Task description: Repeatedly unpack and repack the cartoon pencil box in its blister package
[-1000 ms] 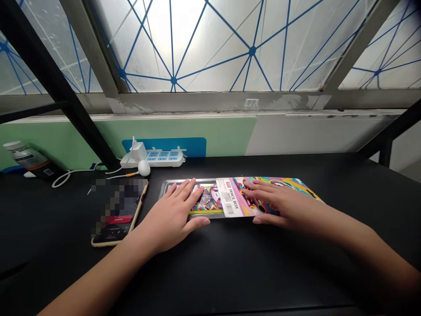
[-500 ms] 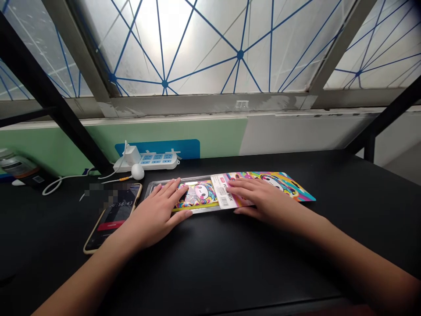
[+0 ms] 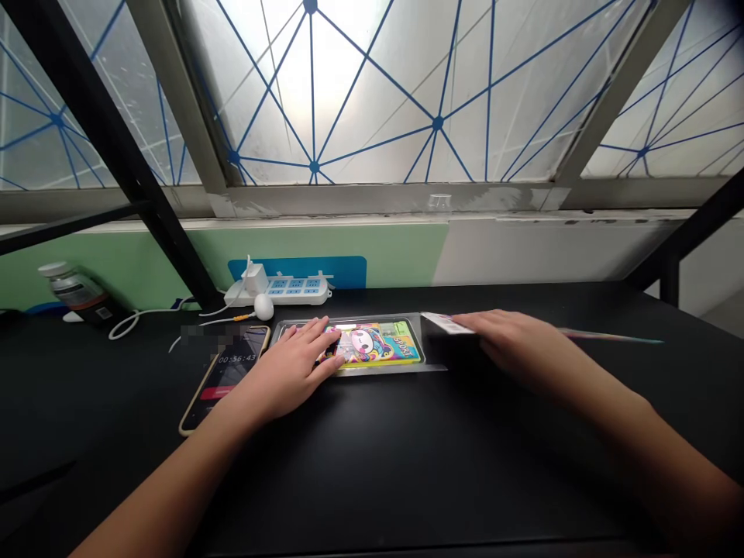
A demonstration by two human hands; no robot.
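Observation:
My left hand (image 3: 296, 356) lies with its fingers spread on the left end of a clear plastic tray (image 3: 433, 366). Inside that tray sits a colourful pencil box (image 3: 377, 345) with a cartoon face and a yellow edge, its left part hidden by my fingers. To the right, my right hand (image 3: 505, 333) is closed on a printed cardboard sheet (image 3: 446, 323), which is tilted up off the desk. Its white end slants over the tray's right end, and its far end shows as a thin edge. My thumb is out of sight behind the sheet.
A phone (image 3: 226, 376) with a timer lies beside my left forearm. Behind it are a white power strip (image 3: 299, 291), a plug (image 3: 263, 307) and cables. A bottle (image 3: 78, 291) stands at the far left. Black frame bars (image 3: 145, 201) rise from the black desk (image 3: 372, 465).
My right hand has taken hold of the cardboard sheet, lifted it and shifted it right, uncovering the pencil box's right part. My left hand stays on the tray. The camera view has shifted slightly.

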